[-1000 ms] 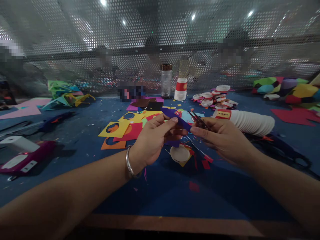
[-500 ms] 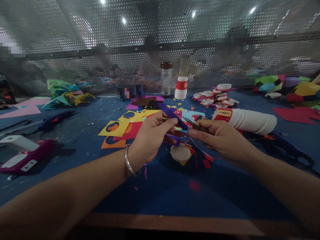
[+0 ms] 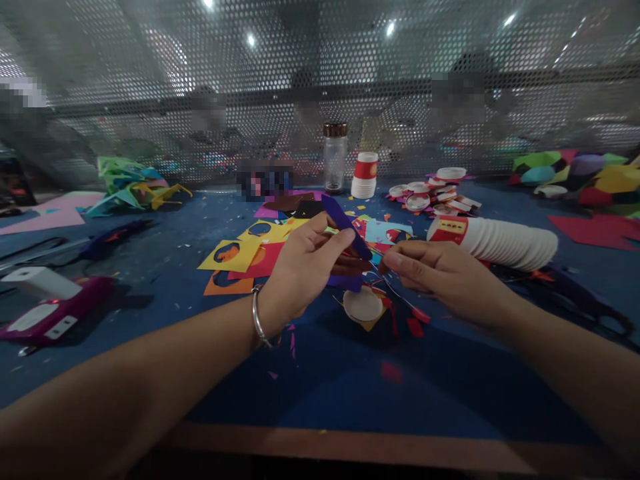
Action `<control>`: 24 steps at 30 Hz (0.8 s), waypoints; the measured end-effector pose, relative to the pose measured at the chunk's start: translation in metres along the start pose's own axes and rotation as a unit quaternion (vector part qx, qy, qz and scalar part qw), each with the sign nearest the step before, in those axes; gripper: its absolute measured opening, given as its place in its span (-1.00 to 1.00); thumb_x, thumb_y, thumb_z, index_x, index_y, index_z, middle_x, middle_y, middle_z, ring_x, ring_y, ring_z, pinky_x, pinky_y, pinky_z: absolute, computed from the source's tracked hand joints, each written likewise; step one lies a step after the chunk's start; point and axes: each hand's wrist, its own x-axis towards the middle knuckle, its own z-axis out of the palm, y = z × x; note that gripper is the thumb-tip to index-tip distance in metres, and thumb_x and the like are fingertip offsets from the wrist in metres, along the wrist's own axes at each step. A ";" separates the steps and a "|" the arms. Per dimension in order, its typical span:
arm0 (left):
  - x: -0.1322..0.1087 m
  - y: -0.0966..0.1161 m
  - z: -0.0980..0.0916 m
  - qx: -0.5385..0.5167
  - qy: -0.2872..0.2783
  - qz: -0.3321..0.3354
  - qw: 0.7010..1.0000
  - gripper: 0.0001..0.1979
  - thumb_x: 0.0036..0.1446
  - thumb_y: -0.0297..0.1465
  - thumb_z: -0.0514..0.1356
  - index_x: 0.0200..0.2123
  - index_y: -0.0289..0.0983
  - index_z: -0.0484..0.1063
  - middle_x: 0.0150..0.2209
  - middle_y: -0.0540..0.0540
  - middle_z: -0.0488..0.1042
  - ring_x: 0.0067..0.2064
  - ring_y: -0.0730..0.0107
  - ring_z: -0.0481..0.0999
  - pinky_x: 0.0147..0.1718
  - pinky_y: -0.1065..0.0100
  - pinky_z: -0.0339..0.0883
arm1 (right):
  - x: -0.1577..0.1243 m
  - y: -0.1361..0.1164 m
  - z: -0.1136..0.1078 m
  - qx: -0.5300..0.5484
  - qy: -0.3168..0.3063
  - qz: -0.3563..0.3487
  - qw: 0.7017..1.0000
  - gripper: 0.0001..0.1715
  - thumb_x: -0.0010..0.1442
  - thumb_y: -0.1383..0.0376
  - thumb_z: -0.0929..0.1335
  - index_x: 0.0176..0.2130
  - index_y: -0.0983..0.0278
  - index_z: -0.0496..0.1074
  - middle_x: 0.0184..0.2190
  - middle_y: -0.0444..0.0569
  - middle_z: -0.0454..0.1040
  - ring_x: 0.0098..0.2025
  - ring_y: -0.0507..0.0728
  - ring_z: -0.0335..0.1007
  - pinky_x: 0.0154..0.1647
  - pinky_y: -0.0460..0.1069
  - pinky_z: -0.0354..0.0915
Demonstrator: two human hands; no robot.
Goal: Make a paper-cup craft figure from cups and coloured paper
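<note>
Head view: left hand pinches purple paper, thumb over fingers, tilted above the counter, presumably to leave its lower end free facing the right hand. Right grip: fingers pressed together on scissors (mostly hidden, best guess). Forearms angle inward; white disc sits below.
</note>
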 end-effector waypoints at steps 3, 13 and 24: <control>0.000 0.000 0.000 0.005 0.001 -0.003 1.000 -0.94 0.22 -0.37 0.27 -0.27 -0.20 0.44 -0.39 0.02 0.64 -0.46 0.39 0.64 -0.39 0.38 0.51 | 0.000 -0.002 0.000 -0.005 0.000 -0.012 1.000 -0.23 0.15 -0.40 0.33 -0.53 0.20 0.25 -0.62 -0.27 0.03 -0.58 -0.04 -0.10 -0.58 -0.04 -0.13; -0.004 0.005 0.002 0.022 0.004 -0.006 1.000 -0.95 0.23 -0.39 0.26 -0.30 -0.20 0.44 -0.46 0.02 0.59 -0.47 0.37 0.61 -0.43 0.38 0.48 | 0.000 -0.003 -0.002 -0.061 -0.007 -0.020 0.998 -0.19 0.16 -0.44 0.27 -0.55 0.20 0.25 -0.63 -0.23 0.09 -0.57 -0.01 -0.06 -0.56 -0.02 -0.07; -0.003 0.005 0.002 0.021 0.010 -0.011 1.000 -0.95 0.21 -0.39 0.26 -0.30 -0.21 0.43 -0.45 0.01 0.60 -0.49 0.40 0.61 -0.45 0.41 0.48 | -0.001 -0.005 -0.002 -0.065 -0.009 -0.028 0.997 -0.17 0.16 -0.45 0.26 -0.58 0.19 0.21 -0.64 -0.22 0.09 -0.58 -0.01 -0.07 -0.57 -0.02 -0.06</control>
